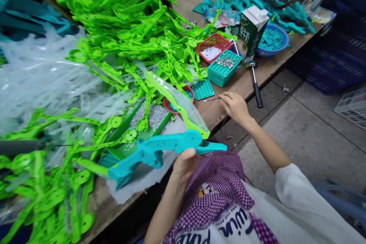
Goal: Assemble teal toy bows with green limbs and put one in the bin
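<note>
My left hand (187, 162) grips a blue plastic part (168, 143) near its round end, above the table's front edge. A green piece with a clear blade (183, 103) rises from that end, and a green tip shows at the part's far left end. To the right, the closed fingers of my right hand (234, 106) are at the end of a thin metal tool (211, 99) on the brown table. Beyond that hand lies a hammer (256, 84) with a black handle. A teal box (224, 68) with small metal discs on top stands behind it.
A large heap of green parts (120, 19) covers the left and back. A green tray (157, 129) holds small metal pieces. Nearby are a red basket (213, 47), a milk carton (251, 34), a blue bowl (271, 40) and a heap of teal parts (288, 11).
</note>
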`<state>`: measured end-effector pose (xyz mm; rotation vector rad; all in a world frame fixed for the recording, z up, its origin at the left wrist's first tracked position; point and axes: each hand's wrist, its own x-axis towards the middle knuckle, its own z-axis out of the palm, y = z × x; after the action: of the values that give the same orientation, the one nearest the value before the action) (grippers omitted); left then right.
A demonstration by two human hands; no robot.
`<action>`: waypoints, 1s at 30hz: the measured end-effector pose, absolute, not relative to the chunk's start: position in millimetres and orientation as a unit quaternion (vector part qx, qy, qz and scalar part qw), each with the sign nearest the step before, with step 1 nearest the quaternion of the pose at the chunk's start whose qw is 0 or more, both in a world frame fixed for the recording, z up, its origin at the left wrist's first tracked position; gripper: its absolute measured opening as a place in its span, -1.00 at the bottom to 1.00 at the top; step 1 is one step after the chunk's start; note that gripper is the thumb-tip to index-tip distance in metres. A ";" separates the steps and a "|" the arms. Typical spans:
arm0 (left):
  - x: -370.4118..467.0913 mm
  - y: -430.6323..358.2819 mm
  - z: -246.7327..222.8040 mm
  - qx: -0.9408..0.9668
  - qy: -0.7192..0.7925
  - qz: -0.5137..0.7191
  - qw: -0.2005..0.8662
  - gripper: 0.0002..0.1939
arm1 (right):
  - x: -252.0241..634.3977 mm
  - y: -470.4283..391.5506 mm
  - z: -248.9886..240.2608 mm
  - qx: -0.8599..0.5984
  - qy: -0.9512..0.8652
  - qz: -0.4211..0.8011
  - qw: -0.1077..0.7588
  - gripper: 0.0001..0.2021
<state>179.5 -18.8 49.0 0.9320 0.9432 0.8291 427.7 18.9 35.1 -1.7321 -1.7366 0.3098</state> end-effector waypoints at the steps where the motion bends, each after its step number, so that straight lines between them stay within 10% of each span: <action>1: 181.9 -18.5 43.8 0.410 0.422 0.366 0.721 -0.53 | 433.1 28.4 23.6 -0.680 -0.671 0.089 0.280 -0.65; 7: 189.0 -15.5 26.6 0.336 0.435 0.382 0.743 -0.55 | 445.5 59.2 7.4 -0.701 -0.705 0.049 0.097 -0.64; 14: 186.5 -6.5 0.8 0.334 0.408 0.385 0.757 -0.47 | 460.8 -1.9 63.3 -0.555 -0.768 0.200 0.251 -0.71; 30: 181.2 13.9 -10.0 0.286 0.425 0.356 0.782 -0.50 | 408.9 0.7 34.2 -0.457 -0.825 0.251 0.219 -0.66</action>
<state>181.2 13.9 -10.0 0.6175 0.9176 0.7689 408.9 0.7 34.2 -1.2646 -2.2820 0.6946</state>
